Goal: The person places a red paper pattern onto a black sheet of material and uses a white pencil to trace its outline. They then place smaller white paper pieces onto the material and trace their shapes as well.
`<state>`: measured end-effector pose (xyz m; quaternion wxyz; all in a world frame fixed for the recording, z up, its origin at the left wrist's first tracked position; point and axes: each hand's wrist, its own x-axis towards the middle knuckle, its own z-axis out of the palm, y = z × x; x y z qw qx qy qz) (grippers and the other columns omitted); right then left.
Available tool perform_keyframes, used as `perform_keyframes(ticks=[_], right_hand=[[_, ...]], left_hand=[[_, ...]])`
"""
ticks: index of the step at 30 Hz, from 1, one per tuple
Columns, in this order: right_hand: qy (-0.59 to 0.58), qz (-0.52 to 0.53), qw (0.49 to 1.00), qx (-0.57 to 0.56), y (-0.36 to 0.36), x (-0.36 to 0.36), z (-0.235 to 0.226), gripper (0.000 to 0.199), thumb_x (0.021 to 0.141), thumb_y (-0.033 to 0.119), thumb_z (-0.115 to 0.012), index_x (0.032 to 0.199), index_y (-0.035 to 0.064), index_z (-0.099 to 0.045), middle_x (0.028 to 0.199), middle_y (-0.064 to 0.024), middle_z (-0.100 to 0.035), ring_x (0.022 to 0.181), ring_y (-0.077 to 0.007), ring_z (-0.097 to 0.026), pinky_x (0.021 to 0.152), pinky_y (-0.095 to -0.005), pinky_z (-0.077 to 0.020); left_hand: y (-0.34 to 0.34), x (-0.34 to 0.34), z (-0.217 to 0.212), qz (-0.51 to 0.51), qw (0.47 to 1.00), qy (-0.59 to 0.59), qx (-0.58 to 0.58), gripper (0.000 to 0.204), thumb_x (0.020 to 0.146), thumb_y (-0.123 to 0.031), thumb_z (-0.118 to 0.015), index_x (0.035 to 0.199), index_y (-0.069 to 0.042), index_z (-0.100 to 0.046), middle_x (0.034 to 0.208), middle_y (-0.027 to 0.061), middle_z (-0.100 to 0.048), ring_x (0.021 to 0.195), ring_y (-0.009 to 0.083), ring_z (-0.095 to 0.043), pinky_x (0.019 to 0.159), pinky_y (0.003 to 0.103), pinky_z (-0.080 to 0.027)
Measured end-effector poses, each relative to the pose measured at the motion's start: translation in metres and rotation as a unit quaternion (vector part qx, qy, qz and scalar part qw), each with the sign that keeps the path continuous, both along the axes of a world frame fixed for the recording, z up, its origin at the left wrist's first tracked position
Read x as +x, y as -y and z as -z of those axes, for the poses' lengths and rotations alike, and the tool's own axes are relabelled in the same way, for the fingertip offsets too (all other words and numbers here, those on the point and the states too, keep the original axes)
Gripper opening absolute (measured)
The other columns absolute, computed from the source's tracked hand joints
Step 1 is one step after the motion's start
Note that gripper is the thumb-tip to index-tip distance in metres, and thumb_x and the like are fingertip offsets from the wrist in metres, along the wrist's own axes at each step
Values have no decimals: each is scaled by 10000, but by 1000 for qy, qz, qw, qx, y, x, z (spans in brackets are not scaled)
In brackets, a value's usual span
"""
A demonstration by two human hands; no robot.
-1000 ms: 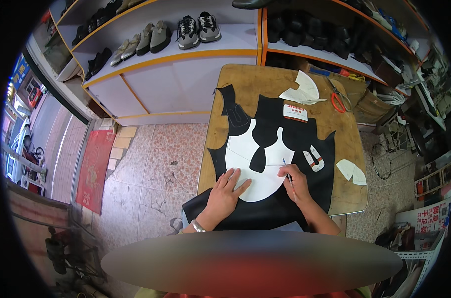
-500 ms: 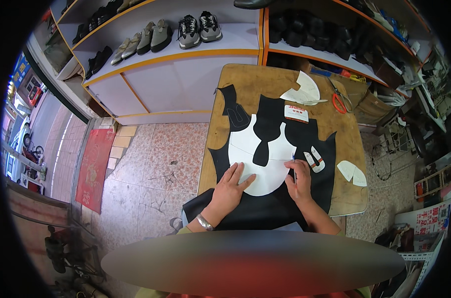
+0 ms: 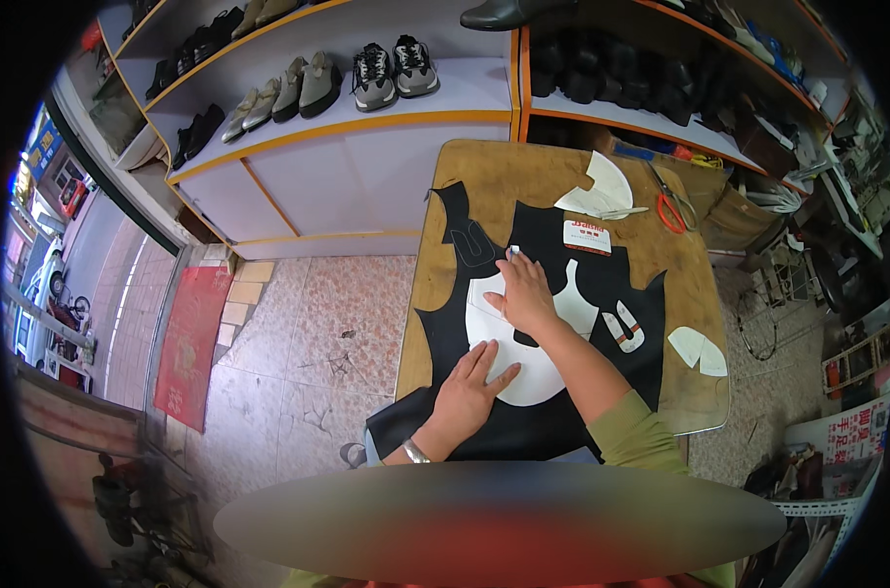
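Observation:
A black leather sheet (image 3: 553, 235) lies spread on a wooden table (image 3: 494, 171), its near edge hanging over the front. A large white paper pattern (image 3: 538, 377) rests on the leather. My left hand (image 3: 469, 387) presses flat on the pattern's lower left part, fingers spread. My right hand (image 3: 525, 292) reaches across to the pattern's upper left edge. It pinches a small white marking stick (image 3: 511, 252) whose tip touches the leather beside the pattern.
Red-handled scissors (image 3: 670, 211) and white pattern pieces (image 3: 597, 191) lie at the table's far side, next to a small white and red card (image 3: 587, 237). More small white pieces (image 3: 699, 351) sit at the right edge. Shelves with shoes (image 3: 366, 73) stand behind; tiled floor is left.
My right hand has moved from the pattern's lower right edge up to its upper left edge with the marking stick. My left hand has shifted slightly lower on the pattern.

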<state>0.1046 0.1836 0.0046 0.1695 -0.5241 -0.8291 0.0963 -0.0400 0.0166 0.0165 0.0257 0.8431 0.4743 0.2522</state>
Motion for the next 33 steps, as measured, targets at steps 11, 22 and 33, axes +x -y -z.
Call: perform_keyframes(ticks=[11,22,33], right_hand=[[-13,-25,999,17,5,1,4,650,930,434,-626,1378,-14,-481,1492,-271,-414,1438,-376,-337,1193,-463,-250],[-38,-97,995,3,37,-18,2,638,929,430,-633,1362,-7,-462,1485,-271,-415,1423,-415,-343,1189,-485,-255],[-87,-193,977,-19,53,-29,-4,603,933,416,-637,1344,1,-488,1481,-233,-435,1408,-382,-368,1179,-447,-287]], left_hand=[[3,2,1,-9,999,-51,12,456,846,-93,-585,1287,-194,-644,1421,173,-519,1327,339,-497,1091,470,-420],[45,-11,-3,-29,998,-62,-11,406,873,-109,-557,1273,-64,-614,1408,206,-524,1322,357,-501,1088,474,-420],[53,-14,-12,46,996,-51,-60,466,887,-131,-544,1351,-85,-564,1485,187,-444,1385,369,-423,1116,495,-389]])
